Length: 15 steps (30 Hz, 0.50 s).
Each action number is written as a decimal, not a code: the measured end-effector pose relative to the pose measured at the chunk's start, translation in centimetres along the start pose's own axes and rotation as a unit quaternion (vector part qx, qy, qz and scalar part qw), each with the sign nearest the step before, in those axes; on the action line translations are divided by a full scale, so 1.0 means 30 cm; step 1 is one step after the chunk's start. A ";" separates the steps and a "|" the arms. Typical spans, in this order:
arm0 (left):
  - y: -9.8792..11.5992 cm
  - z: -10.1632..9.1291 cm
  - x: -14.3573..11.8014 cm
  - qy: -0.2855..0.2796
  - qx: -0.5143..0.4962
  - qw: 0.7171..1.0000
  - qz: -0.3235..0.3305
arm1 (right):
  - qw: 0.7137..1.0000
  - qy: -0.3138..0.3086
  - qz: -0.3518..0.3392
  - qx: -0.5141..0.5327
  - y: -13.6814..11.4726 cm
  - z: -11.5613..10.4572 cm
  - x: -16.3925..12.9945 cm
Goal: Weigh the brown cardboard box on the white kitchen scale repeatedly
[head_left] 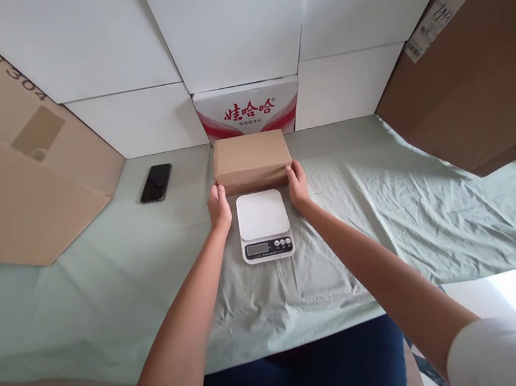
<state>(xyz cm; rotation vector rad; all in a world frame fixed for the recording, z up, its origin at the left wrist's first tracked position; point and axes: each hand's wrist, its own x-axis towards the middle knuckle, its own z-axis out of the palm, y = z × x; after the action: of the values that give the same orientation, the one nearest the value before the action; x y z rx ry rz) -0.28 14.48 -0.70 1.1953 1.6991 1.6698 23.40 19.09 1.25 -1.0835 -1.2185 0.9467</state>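
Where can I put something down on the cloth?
On the left, the green cloth is bare between the phone, left carton and left hand. On the right, there's wrinkled bare cloth between the right hand and right carton. The middle is crowded: both hands hold the small box just behind the scale.

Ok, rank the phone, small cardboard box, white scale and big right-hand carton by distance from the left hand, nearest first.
1. Small cardboard box: the left hand touches its left end.
2. White scale: just to the hand's right.
3. Phone: off to the left.
4. Big right-hand carton: far right side.
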 end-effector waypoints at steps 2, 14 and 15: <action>-0.003 0.003 0.006 0.003 -0.002 1.000 0.002 | 1.000 -0.006 -0.006 0.004 0.010 0.001 0.006; -0.017 0.009 0.021 0.003 -0.024 0.999 0.024 | 0.998 -0.029 -0.059 -0.013 0.038 0.010 0.029; -0.019 0.011 0.022 0.003 -0.030 0.999 0.026 | 0.997 -0.034 -0.066 -0.009 0.035 0.010 0.028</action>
<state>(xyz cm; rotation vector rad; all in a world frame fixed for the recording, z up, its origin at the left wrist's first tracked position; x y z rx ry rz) -0.50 15.27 -1.13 1.2184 1.6217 1.7438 23.21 20.20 0.44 -0.9791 -1.3408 0.8786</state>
